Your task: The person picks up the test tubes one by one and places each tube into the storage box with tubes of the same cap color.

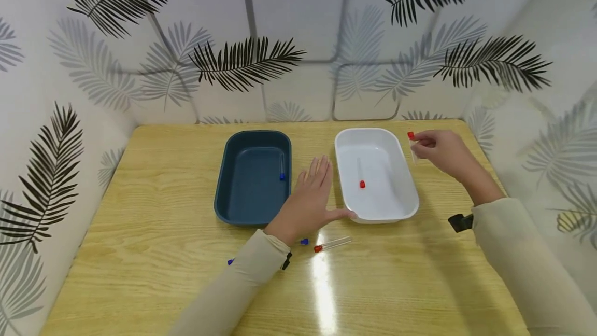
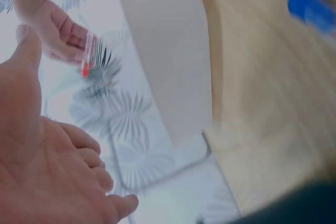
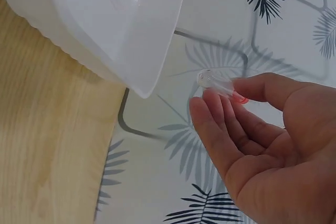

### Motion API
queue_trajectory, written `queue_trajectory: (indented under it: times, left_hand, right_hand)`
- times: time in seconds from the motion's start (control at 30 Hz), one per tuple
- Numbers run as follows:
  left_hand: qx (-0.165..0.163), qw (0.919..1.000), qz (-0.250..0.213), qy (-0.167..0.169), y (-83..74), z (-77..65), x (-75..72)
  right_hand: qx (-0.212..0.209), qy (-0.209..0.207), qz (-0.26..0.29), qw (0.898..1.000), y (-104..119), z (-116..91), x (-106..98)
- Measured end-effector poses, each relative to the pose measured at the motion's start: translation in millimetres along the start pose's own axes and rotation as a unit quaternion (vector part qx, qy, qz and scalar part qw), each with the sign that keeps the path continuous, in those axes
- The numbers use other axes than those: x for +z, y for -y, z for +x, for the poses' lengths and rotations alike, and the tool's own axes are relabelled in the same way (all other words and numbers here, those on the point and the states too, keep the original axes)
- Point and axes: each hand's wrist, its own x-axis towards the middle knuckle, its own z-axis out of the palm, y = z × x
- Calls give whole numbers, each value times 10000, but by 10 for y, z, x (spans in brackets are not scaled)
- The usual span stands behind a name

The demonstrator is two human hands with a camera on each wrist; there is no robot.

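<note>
My right hand (image 1: 440,153) pinches a clear test tube with a red cap (image 1: 411,135) between thumb and fingers, to the right of the white tray (image 1: 384,201). In the right wrist view the tube (image 3: 214,81) points away from the fingertips. My left hand (image 1: 310,201) is between the two trays, fingers extended and holding nothing, its thumb at the white tray's near left corner. One red-capped tube (image 1: 362,183) lies inside the white tray. Inside the dark blue tray (image 1: 247,191) lies a blue-capped tube (image 1: 282,174).
In front of the trays a red-capped tube (image 1: 333,245) lies on the wooden table (image 1: 140,222). Nearby are a blue cap (image 1: 304,241) and another blue cap (image 1: 230,262), their tubes hidden by the left arm. A leaf-patterned covering (image 1: 298,97) rises behind the table.
</note>
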Motion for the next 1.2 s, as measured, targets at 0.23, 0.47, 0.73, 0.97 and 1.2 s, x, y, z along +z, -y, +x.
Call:
queue_trajectory:
  times: [0.23,0.47,0.73,0.97,1.2]
  left_hand:
    - [56,9998,198,-29,-198,78,189]
    - [-7,9987,512,41,-246,137,358]
    - [-180,9981,528,247,-278,181,476]
    - [-350,9973,625,170,-310,195,467]
    - [-631,9963,563,176,-315,221,490]
  right_hand:
    - [519,227,1767,9826,-242,-145,148]
    - [658,442,2880,9543,-281,-223,339]
    - [729,615,3137,9447,-217,-273,557]
    - [691,703,3157,9437,-207,-220,686]
    - [613,798,3003,9485,-164,-189,765]
